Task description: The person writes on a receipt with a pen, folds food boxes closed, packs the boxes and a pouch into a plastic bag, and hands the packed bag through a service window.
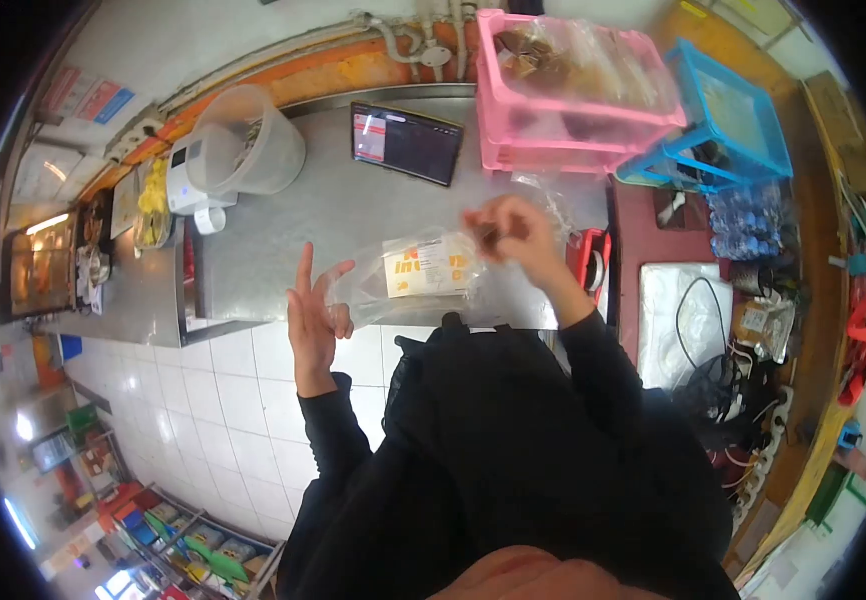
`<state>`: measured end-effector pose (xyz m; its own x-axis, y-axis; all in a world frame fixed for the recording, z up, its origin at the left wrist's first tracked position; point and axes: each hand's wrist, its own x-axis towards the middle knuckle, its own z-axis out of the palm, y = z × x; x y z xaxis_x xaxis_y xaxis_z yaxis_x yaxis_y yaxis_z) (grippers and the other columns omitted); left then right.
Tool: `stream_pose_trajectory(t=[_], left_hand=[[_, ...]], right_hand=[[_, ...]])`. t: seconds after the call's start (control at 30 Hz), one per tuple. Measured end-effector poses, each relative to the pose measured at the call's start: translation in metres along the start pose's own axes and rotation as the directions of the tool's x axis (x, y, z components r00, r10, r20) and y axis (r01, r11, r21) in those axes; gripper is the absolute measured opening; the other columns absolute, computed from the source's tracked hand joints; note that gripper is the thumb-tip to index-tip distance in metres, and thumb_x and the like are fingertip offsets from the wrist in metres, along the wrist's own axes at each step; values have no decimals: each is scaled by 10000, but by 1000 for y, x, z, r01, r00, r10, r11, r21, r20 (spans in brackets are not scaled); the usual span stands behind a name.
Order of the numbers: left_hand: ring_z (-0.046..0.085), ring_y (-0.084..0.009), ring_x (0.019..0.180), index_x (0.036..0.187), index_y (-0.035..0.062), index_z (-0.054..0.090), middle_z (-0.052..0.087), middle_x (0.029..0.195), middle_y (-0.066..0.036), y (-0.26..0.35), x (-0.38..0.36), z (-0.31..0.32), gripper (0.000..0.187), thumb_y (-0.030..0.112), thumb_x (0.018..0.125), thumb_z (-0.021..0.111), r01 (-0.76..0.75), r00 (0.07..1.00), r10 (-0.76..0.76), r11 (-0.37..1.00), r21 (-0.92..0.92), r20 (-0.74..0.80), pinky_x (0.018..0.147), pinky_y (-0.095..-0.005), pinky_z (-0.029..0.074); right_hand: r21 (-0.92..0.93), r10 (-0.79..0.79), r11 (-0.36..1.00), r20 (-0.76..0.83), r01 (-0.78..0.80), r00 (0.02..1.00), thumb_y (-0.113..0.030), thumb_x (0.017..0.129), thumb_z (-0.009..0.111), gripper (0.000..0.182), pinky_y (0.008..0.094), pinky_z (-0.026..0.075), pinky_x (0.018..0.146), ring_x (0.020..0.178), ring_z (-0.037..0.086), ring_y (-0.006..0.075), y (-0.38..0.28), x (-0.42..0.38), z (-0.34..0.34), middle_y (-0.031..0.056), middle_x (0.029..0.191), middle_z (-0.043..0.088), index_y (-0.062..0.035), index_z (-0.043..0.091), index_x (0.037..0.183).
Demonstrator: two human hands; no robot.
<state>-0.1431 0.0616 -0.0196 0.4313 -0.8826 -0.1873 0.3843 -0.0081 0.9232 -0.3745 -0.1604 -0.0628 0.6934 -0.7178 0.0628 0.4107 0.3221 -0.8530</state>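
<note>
A clear plastic bag (363,275) lies along the front of the steel counter, with a white packet printed in orange and yellow (425,268) inside it. At the bag's left end is my left hand (317,312), two fingers stretched out and apart, the bag's edge reaching into the gap beside them. Over the bag's right end, my right hand (523,238) is closed, its fingertips together around something small and dark that I cannot make out. More crumpled clear plastic (545,192) lies just behind that hand.
A tablet (406,143) leans at the back of the counter (283,225). Left of it stand a clear tub (273,150) and a white label printer (193,185). Pink crates (583,125) and a blue crate (728,120) stand back right. Cables and plastic sheets (668,325) lie at right.
</note>
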Motion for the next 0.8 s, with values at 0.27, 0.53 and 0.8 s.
stream_pose_trajectory(t=[0.27,0.53,0.8], left_hand=[[451,-109,427,1560,201,41,421,1411,-303,6,1,-1,1020,847,814,299,62,990,-48,993,-103,131,410,-215,379],[398,-108,439,1530,177,236,469,1396,-247,-11,31,3,891,781,879,313,-19,963,-3,997,-78,-270,412,-220,326],[312,-88,502,1504,166,283,535,1340,-148,-26,76,85,881,763,868,407,67,831,111,953,296,-545,489,-202,301]], right_hand=[[-833,657,476,551,283,515,-27,658,621,300,382,489,714,804,628,261,119,9,49,138,895,670,-34,671,954],[-650,31,742,279,165,960,-146,843,657,306,365,474,940,1027,643,253,-70,-48,-63,140,1137,673,-43,662,1132],[-787,-882,28,-309,-617,355,-192,914,570,194,435,530,734,823,686,352,-319,-213,-425,174,884,701,-85,689,1023]])
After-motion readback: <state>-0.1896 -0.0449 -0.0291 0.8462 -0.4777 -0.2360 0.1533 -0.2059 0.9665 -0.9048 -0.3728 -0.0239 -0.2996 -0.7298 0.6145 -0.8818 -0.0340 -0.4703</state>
